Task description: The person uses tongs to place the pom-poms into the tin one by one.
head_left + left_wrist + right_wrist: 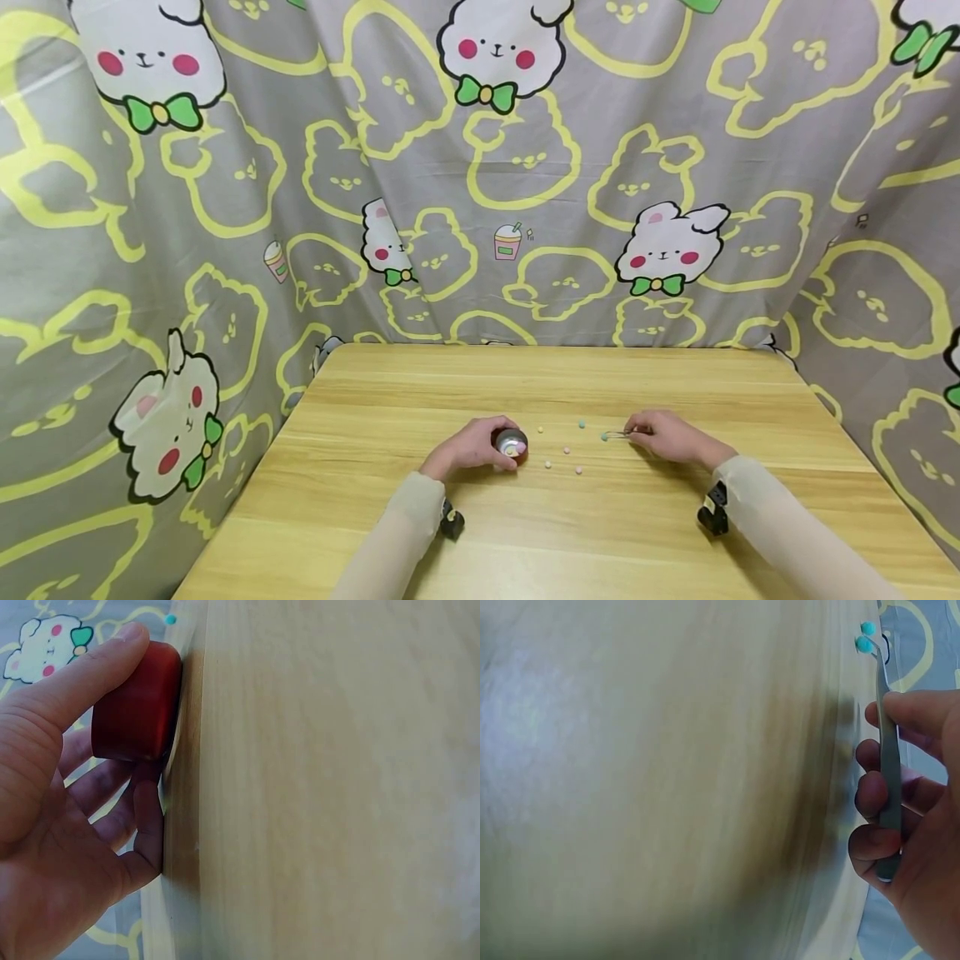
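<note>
My left hand [476,443] holds a small round red tin [139,705] on the table, thumb on one side and fingers around the other. Pale pastel pieces show inside the tin in the head view. Between the thumb and fingers of my right hand [667,435] is a pair of metal tweezers [889,765], tips pointing left. Those tips meet a teal bead [864,645]; whether they squeeze it, I cannot tell. A second teal bead [582,424] lies just beyond. Between the hands are a yellow bead [540,430], a whitish bead [548,464] and two pink beads [566,451].
The wooden table [480,533] spreads under both hands. Behind it and along the sides hangs a grey curtain [450,183] with cartoon prints. Black camera mounts [714,510] sit on both wrists, below light sleeves.
</note>
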